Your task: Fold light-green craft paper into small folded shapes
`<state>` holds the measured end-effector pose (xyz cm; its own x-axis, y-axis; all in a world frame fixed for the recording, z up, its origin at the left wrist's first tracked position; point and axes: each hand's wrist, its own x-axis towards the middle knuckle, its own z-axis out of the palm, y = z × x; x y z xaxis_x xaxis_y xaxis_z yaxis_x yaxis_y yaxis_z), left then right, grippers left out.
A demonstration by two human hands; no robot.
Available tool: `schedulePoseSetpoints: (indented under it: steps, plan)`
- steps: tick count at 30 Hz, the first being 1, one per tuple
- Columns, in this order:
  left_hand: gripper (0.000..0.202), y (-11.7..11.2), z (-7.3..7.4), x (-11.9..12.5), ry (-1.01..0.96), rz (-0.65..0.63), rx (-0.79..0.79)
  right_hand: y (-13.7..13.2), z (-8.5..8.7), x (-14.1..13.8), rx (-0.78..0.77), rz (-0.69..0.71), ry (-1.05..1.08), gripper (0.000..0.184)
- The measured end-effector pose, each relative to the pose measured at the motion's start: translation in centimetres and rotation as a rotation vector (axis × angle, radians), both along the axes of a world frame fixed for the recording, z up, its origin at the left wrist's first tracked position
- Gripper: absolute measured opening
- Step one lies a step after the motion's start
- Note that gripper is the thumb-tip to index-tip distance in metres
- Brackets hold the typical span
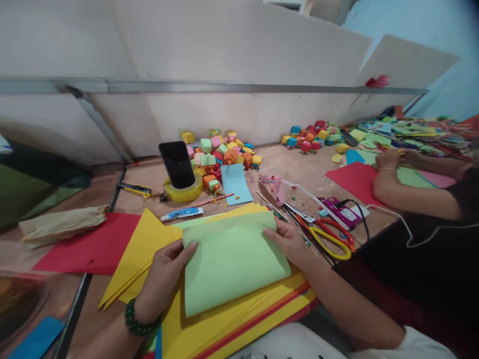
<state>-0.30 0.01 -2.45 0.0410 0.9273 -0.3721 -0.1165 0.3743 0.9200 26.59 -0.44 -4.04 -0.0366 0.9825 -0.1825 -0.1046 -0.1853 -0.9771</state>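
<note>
Left hand (164,271), right hand (289,240) — pinching green sheet (234,264) — thumbs (190,250) uppermost.

The green sheet (235,264) partly hides the left fingers (172,249); at eight o'clock, a blurred round container (45,299) is cut off.

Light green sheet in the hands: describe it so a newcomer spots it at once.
Start at the brown worktable and find the stack of mostly yellow sheets at its near edge. Over that stack, the wearer's left hand and right hand hold the light green sheet by its opposite sides. Its plain pale green sets it apart from the yellow right below.
</note>
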Motion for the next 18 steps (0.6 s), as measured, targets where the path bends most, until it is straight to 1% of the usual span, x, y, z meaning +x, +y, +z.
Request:
schedulePoseSetpoints:
  steps: [4, 7, 9, 10, 12, 13, 14, 16, 18]
  plan:
    - [0.045, 0.4, -1.5, -0.2, -0.023, -0.044, 0.030, 0.0, -1.5, 1.1, -0.008, -0.036, 0.058, 0.042]
    - [0.046, 0.5, -2.1, 0.0, -0.030, -0.043, 0.135, -0.1, -2.4, 1.7, -0.019, -0.059, 0.067, 0.040]
    - [0.046, 0.4, -2.0, 0.3, 0.002, -0.002, 0.199, -0.2, -2.4, 1.7, -0.037, -0.079, 0.068, 0.041]
    - [0.044, 0.3, -1.8, 0.3, 0.049, 0.035, 0.267, -0.2, -2.2, 1.6, -0.035, -0.089, 0.061, 0.042]
    - [0.036, -0.1, -1.5, 0.5, 0.211, 0.103, 0.429, -0.2, -1.7, 1.3, -0.029, -0.099, 0.043, 0.042]
    - [0.031, -0.3, -1.3, 0.6, 0.302, 0.110, 0.497, -0.2, -1.4, 1.1, -0.023, -0.100, 0.031, 0.042]
    - [0.024, -0.5, -1.0, 0.6, 0.386, 0.093, 0.544, -0.2, -1.1, 0.9, -0.016, -0.101, 0.021, 0.042]
    - [0.016, -0.9, -0.5, 0.6, 0.489, 0.011, 0.575, -0.2, -0.5, 0.6, 0.006, -0.097, -0.003, 0.043]
    - [0.020, -1.0, 0.0, 0.6, 0.511, -0.065, 0.556, -0.3, -0.1, 0.4, 0.040, -0.093, -0.034, 0.044]
